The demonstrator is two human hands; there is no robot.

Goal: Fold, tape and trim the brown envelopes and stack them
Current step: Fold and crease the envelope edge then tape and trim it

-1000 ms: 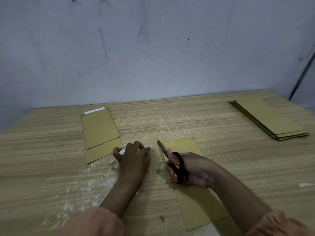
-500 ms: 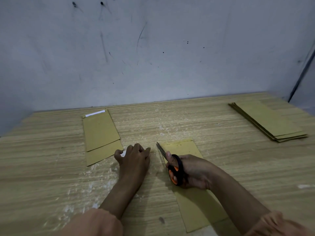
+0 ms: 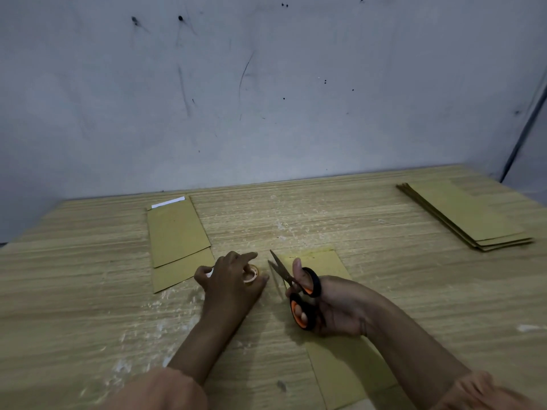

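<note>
Scissors (image 3: 291, 287) point away from the person and a little leftward, blades parted in a narrow V, tips toward the wall. The right hand (image 3: 334, 306) grips them, thumb through the upper black loop, fingers curled through the lower one with its orange lining. Beneath that hand lies a brown envelope (image 3: 334, 362), flat, long axis running from the near edge toward the wall, leaning slightly left. The left hand (image 3: 231, 281) holds a small roll of tape (image 3: 251, 275) just left of the blades, fingers curled round it with the forefinger stretched forward over the ring.

Further left, two more envelopes (image 3: 177, 235) lie overlapped, a white strip (image 3: 168, 202) showing at the far end. Well apart at the far right sits a stack of envelopes (image 3: 467, 217), thin, flat, edges fanned a little, long axis slanting toward the near right.

Pale wood-grain table (image 3: 88, 291) carries whitish scuffs and flecks. Behind it stands a grey-blue wall (image 3: 266, 99) with dark scratches and spots. Peach-coloured sleeves (image 3: 157, 389) cover both forearms near the lens.
</note>
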